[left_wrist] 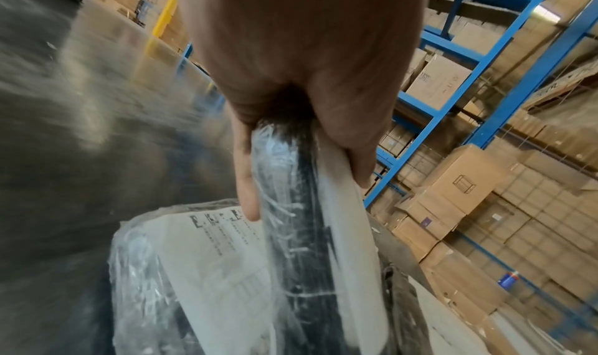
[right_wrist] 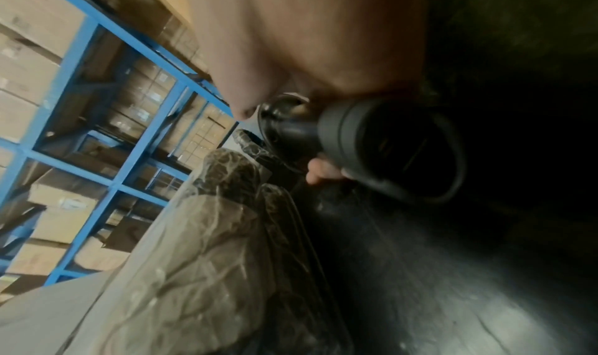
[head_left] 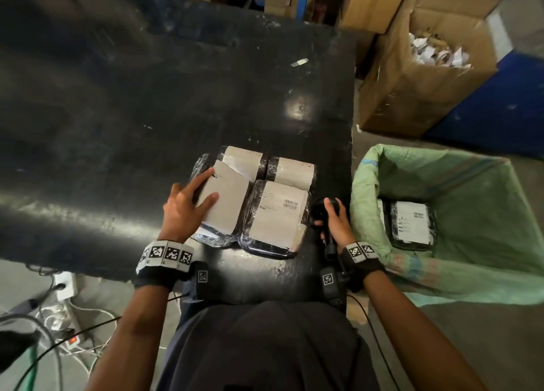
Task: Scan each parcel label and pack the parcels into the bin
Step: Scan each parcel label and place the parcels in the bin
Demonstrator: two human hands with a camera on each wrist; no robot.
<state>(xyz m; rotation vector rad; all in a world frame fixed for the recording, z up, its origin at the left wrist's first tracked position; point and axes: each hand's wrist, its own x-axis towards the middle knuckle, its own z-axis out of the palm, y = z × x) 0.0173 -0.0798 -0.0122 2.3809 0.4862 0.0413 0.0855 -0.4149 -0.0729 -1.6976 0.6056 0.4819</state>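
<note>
Several black plastic-wrapped parcels with white labels lie together on the black table (head_left: 147,110). My left hand (head_left: 206,186) grips the near-left parcel (head_left: 226,205) by its edge, thumb on the label and fingers behind, tilting it up; the left wrist view shows this parcel (left_wrist: 297,232) edge-on above another one (left_wrist: 207,258). Beside it lies a parcel with a barcode label (head_left: 276,216). My right hand (head_left: 325,214) holds a black handheld scanner (head_left: 329,244) at the table's right edge, seen close as the scanner (right_wrist: 372,151). A green sack-lined bin (head_left: 365,184) stands to the right with one parcel (head_left: 412,225) inside.
An open cardboard box (head_left: 412,102) with paper scraps stands behind the bin. A power strip and cables (head_left: 64,287) lie on the floor at the left. Blue racking (left_wrist: 485,79) stacked with cartons stands beyond the table. A small scrap (head_left: 298,62) lies on the far table.
</note>
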